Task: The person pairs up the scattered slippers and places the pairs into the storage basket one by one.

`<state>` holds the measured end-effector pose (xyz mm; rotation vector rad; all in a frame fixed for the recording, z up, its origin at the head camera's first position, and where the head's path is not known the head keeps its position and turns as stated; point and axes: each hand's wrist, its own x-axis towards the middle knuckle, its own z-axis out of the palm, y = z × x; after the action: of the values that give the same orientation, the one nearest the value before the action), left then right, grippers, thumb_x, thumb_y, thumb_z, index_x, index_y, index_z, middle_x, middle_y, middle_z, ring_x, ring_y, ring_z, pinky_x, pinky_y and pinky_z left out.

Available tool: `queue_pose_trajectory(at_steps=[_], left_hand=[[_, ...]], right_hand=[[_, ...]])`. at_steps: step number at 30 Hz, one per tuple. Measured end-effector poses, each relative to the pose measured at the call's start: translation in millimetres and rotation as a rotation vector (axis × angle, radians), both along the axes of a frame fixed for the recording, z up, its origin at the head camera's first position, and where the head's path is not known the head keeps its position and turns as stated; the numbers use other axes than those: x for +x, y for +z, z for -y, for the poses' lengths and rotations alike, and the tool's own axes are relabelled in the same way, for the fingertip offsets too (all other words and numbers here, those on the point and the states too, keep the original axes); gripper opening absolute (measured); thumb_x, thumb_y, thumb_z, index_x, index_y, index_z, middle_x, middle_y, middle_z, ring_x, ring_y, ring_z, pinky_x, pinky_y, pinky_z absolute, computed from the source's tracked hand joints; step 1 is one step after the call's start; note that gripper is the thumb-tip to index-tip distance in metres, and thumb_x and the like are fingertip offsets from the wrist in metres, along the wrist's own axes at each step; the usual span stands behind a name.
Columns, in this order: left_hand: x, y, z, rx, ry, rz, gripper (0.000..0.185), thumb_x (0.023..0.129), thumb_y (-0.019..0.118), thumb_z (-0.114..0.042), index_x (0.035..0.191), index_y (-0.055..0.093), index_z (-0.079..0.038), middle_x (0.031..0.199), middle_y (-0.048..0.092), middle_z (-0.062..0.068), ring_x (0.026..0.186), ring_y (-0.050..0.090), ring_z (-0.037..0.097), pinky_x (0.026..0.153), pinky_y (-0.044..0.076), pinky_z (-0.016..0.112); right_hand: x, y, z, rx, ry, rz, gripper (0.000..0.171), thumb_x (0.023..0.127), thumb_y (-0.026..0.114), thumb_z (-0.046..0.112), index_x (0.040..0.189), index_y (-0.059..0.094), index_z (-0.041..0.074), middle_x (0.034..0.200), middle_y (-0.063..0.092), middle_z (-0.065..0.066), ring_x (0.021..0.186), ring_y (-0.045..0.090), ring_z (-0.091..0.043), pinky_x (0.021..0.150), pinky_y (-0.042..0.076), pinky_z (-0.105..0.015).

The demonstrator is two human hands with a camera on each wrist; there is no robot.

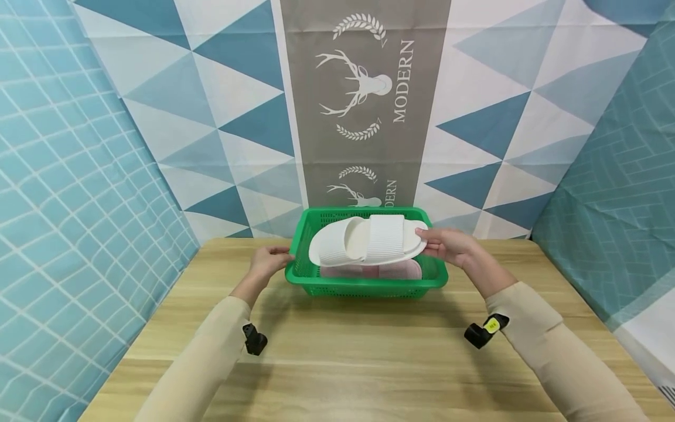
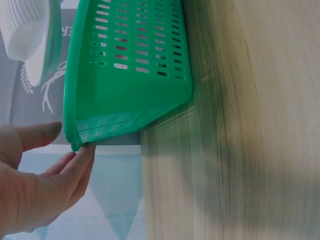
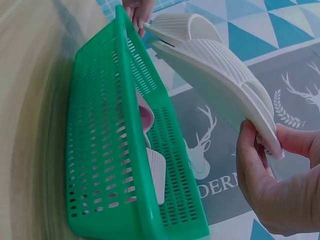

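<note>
With our right hand [image 1: 448, 246] we hold the white slipper [image 1: 364, 240] by its end in a pinching grip above the green basket [image 1: 364, 284] on the bench [image 1: 369, 351], while our left hand [image 1: 271, 261] touches the basket's rim with relaxed fingers.

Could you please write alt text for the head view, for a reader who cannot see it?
A right hand holds a white slipper by one end above a green basket on a wooden table, while the left hand touches the basket's left rim. Something pink lies inside the basket. A patterned blue, white and grey backdrop stands behind.
</note>
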<state>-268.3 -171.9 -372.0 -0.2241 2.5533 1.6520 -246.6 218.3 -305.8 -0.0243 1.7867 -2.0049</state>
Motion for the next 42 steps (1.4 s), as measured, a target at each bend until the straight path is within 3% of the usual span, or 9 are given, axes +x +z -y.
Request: queue_pose_trajectory(at_steps=[4,13,26,29,33,36,42], left_hand=[[-0.5,0.1,-0.7,-0.042,0.012,-0.044,0.043,0.090,0.061,-0.012,0.130,0.056,0.003,0.132,0.057,0.025,0.119,0.058,0.036,0.102,0.049,0.044],[-1.7,-2.3,-0.1,-0.057,0.040,-0.048,0.039,0.089,0.065,-0.010,0.126,0.060,0.002,0.129,0.061,0.022,0.116,0.061,0.033,0.097,0.052,0.040],[2.4,-0.7,-1.8,-0.071,0.058,-0.039,0.039,0.087,0.067,-0.010,0.125,0.062,0.000,0.127,0.063,0.021,0.116,0.061,0.033,0.096,0.052,0.041],[3.2,-0.9,-2.2,-0.067,0.056,-0.035,0.040,0.087,0.067,-0.010,0.125,0.062,0.000,0.127,0.063,0.021,0.117,0.060,0.033,0.097,0.052,0.042],[3.8,-0.1,-2.5,-0.057,0.064,-0.039,0.040,0.087,0.067,-0.009,0.126,0.061,0.000,0.127,0.063,0.021,0.118,0.060,0.034,0.099,0.051,0.044],[4.0,0.1,-2.8,-0.046,0.079,-0.035,0.040,0.087,0.066,-0.008,0.126,0.061,0.000,0.127,0.063,0.022,0.119,0.059,0.034,0.100,0.050,0.044],[4.3,-1.5,-5.4,-0.005,0.107,-0.003,0.040,0.087,0.066,-0.007,0.127,0.061,-0.001,0.125,0.064,0.021,0.118,0.060,0.033,0.100,0.051,0.041]], right_hand=[[-6.4,4.1,0.4,0.001,-0.001,0.004,0.009,0.099,0.050,0.013,0.096,0.058,0.010,0.082,0.070,0.004,0.078,0.069,-0.005,0.076,0.057,-0.019],[-21.2,9.8,4.3,-0.010,-0.050,0.052,0.015,0.098,0.050,0.013,0.112,0.047,0.006,0.081,0.069,0.004,0.078,0.068,-0.006,0.075,0.057,-0.019],[-47.2,12.0,13.7,0.007,-0.103,0.101,0.012,0.098,0.050,0.012,0.108,0.048,0.007,0.077,0.067,0.003,0.074,0.066,-0.006,0.072,0.057,-0.019],[-52.1,11.7,15.4,0.032,-0.106,0.086,0.018,0.098,0.049,0.013,0.114,0.047,0.006,0.077,0.066,0.004,0.073,0.065,-0.006,0.072,0.056,-0.018],[-58.8,12.0,19.2,0.064,-0.118,0.084,0.042,0.098,0.050,0.015,0.136,0.037,0.002,0.077,0.064,0.005,0.073,0.064,-0.006,0.072,0.056,-0.018],[-63.9,12.4,23.0,0.074,-0.136,0.097,0.053,0.098,0.051,0.016,0.144,0.030,0.001,0.078,0.064,0.004,0.073,0.064,-0.006,0.072,0.056,-0.019],[-72.3,11.9,25.8,0.095,-0.157,0.109,0.043,0.097,0.053,0.015,0.136,0.038,0.003,0.076,0.063,0.004,0.072,0.063,-0.007,0.071,0.056,-0.019]])
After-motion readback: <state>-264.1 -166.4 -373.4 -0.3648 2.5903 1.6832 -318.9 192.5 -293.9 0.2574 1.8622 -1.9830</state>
